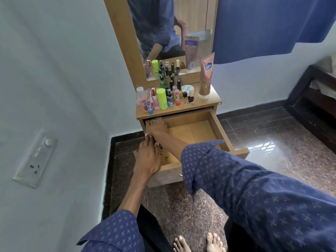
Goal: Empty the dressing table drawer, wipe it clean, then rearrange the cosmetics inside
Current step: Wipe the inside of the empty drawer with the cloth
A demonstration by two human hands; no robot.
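The wooden drawer [220, 131] of the dressing table is pulled far out, and its bare bottom shows. My right hand [157, 129] reaches into the drawer's far left corner and presses a crumpled cloth [156, 120] against the wood. My left hand [148, 157] rests on the drawer's left side wall, fingers laid over its rim. Several cosmetics [161, 99] stand on the table top [205, 104]: small bottles, a lime green bottle, nail polishes, a white jar and a tall pink tube [205, 79].
A mirror [174, 33] rises behind the table. A white wall with a switch plate [35, 157] is on the left, close to the table. Dark speckled floor [272, 160] lies to the right, a dark bed frame [316, 99] farther right. My bare feet [198, 242] are below.
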